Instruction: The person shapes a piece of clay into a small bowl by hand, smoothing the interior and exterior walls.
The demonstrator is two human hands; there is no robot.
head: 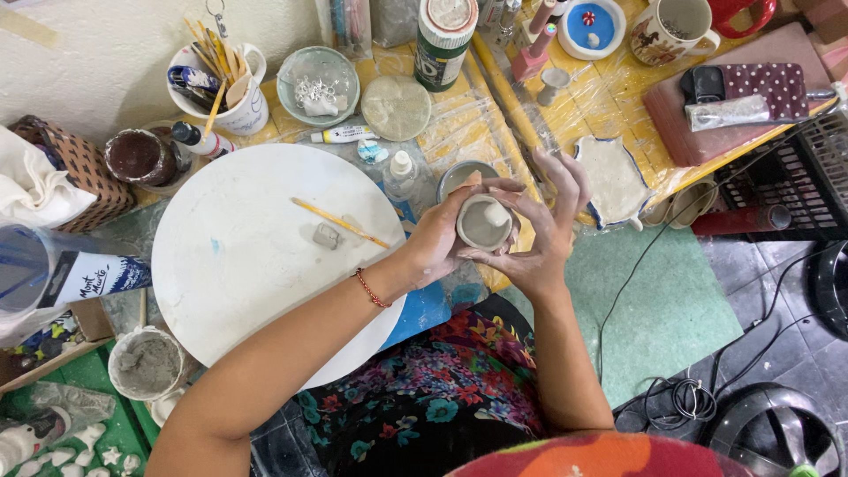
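Both hands cup the small clay pot (483, 223), left hand (435, 243) cradling its wall, right hand (539, 231) closed around it with thumb inside, so gentle, even pinching likely suits best.

You cup a small round clay cup (483, 223) just right of the frame's centre, pale grey and unglazed, its open mouth facing up at you. Its wall is thick and smooth, with a small lump at the upper-right rim.
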